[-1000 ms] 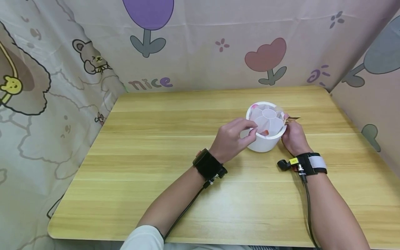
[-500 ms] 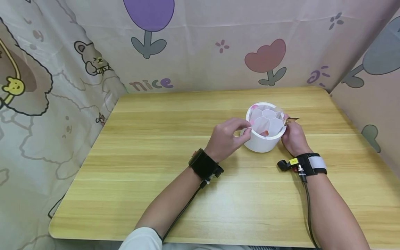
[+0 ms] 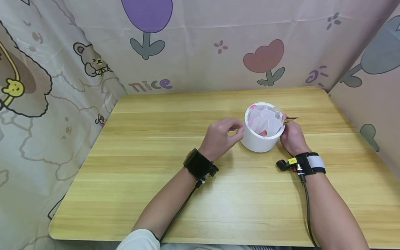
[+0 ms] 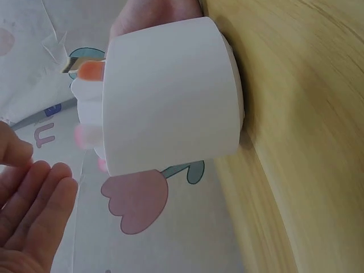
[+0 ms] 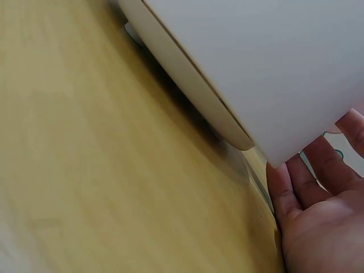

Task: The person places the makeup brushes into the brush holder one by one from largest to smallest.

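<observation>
A white round box stands on the table, its top holding a petal-shaped white insert with pink and orange bits between the petals. In the left wrist view, an orange piece pokes above the rim. My left hand is just left of the box, apart from it in the left wrist view, with thumb and fingertips close together and nothing visible between them. My right hand holds the box's right side, fingers against its wall in the right wrist view. Beside that hand's fingertips, a gold-brown pointed piece sticks out.
The wood-grain table extends to the left and front of the box. Printed curtains hang along its back and sides. Black wrist straps with cables run down both forearms.
My left hand has drawn back leftward from the rim to beside the box. The right hand keeps its hold, and the box has stayed nearly in place.
</observation>
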Motion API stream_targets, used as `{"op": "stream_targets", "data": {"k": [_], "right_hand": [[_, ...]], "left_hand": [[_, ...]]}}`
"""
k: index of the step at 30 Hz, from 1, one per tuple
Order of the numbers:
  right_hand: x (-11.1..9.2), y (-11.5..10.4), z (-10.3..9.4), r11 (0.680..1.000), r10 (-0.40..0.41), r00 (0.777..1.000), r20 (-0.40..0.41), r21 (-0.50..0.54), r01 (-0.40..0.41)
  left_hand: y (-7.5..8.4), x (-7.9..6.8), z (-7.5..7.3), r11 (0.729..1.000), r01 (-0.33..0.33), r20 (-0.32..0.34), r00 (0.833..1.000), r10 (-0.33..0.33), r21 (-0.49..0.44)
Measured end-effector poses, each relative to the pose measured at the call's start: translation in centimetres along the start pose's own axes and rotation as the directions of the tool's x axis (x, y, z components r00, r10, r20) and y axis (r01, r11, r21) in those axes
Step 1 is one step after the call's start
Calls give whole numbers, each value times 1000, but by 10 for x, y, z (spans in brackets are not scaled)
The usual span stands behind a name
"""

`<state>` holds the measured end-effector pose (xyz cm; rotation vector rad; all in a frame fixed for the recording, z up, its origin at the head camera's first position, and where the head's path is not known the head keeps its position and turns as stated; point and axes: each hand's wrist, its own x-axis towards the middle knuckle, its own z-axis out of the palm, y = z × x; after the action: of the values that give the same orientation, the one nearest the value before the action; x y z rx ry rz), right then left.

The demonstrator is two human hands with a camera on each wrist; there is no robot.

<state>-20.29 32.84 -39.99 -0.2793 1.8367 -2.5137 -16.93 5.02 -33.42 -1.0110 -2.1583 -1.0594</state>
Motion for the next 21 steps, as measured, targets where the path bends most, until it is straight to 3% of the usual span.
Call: {"op": "stream_targets", "data": {"k": [13,21], "right_hand": [[-1,0,-1,1000,-9,1000,2,-1,9],[-1,0,-1,1000,-4,1000,1,3,4]], "left_hand": [[-3,-2,-9,989,92,131,986,-106,113],[-10,-5,-15,970,156,252,947,-200,187]]}}
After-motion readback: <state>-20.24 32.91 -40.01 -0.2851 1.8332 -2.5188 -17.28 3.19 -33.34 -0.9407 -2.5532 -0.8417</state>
